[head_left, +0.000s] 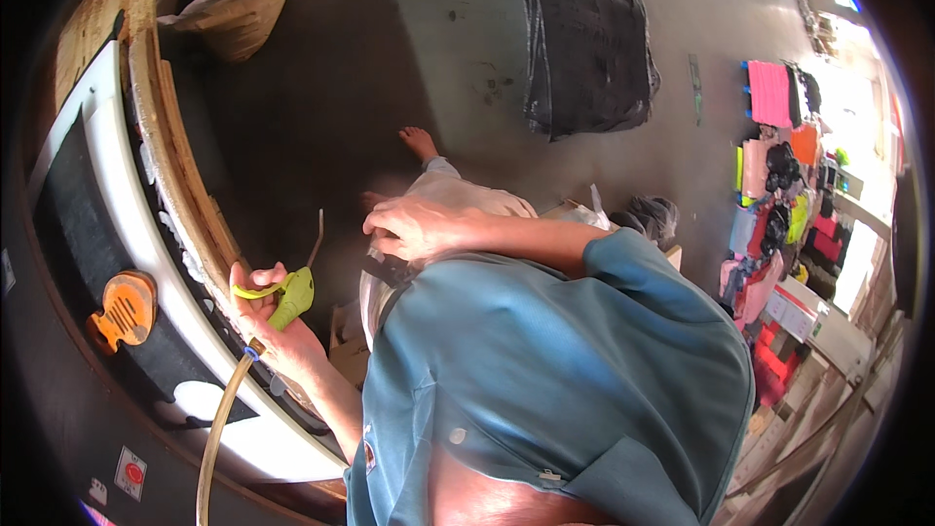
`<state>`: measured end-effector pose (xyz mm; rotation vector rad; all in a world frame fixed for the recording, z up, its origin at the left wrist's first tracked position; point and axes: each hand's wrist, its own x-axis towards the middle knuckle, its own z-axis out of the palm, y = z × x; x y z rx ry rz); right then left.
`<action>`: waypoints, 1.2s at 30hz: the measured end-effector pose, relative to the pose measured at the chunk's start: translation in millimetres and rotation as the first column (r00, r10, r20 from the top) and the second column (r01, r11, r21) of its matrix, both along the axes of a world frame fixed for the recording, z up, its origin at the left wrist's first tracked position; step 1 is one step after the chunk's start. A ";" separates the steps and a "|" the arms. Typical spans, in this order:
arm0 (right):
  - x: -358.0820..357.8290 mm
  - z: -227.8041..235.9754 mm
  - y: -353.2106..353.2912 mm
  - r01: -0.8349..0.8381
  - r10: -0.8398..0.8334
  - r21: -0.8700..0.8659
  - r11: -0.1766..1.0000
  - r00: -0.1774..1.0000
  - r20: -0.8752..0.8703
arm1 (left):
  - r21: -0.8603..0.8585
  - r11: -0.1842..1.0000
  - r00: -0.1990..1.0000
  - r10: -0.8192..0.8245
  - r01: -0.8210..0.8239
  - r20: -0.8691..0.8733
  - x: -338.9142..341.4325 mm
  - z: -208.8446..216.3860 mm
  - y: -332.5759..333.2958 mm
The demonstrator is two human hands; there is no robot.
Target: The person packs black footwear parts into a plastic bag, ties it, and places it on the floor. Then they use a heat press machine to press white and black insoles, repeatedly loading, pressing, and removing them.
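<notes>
- Clock directions run from the middle of the head view, with 12 at its top edge.
- The left grip (284, 341) is between 8 and 9 o'clock, closed round a lime-green air gun (295, 298), with fingers curled at its lever.
- The air gun's thin, bent nozzle (319, 234) rises from its body and points between 12 and 1 o'clock.
- A yellowish hose (222, 419) leaves the gun's lower end, with a blue ring (254, 353) near the joint, and curves down between 6 and 7 o'clock to the lower edge.
- The right grip (414, 226) is near the middle, toward 9 o'clock, in front of the person's blue shirt (565, 360); its fingers bend inward, and whether they hold anything cannot be told.
- A wooden edge (168, 127) runs behind the left grip in the view; whether they touch is unclear.
- Beyond that edge, toward 9 o'clock, is a dark panel (88, 209) in a white frame (141, 205), bearing an orange piece (134, 307) just below 9 o'clock.
- At 8 o'clock, a label (131, 473) shows a red round mark.
- A bare foot (419, 143) is on the floor (458, 68) at 11 o'clock.
- A tan sack (248, 15) stands open between 10 and 11 o'clock.
- A wrinkled black sheet (589, 44) lies on the floor at 1 o'clock.
- Toward 3 o'clock are a black bag (654, 219) and, farther out, cloth (769, 95) in pink, orange, red and black.
</notes>
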<state>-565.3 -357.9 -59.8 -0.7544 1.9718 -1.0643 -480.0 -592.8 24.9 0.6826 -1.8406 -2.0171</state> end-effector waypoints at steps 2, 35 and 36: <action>-8.3 3.7 -4.1 0.039 -0.039 -0.066 0.997 0.999 0.001 | -0.114 0.986 0.992 0.124 -0.122 0.009 3.1 8.6 1.4; -33.4 41.7 -268.3 -0.511 -0.086 -0.470 0.720 0.605 -0.791 | -0.807 -0.246 0.190 0.897 -0.536 -0.399 415.4 348.9 -381.8; -33.4 40.5 -269.0 -0.510 -0.110 -0.493 0.705 0.608 -0.787 | -0.819 -0.136 0.404 0.817 -0.557 -0.410 431.6 340.8 -400.1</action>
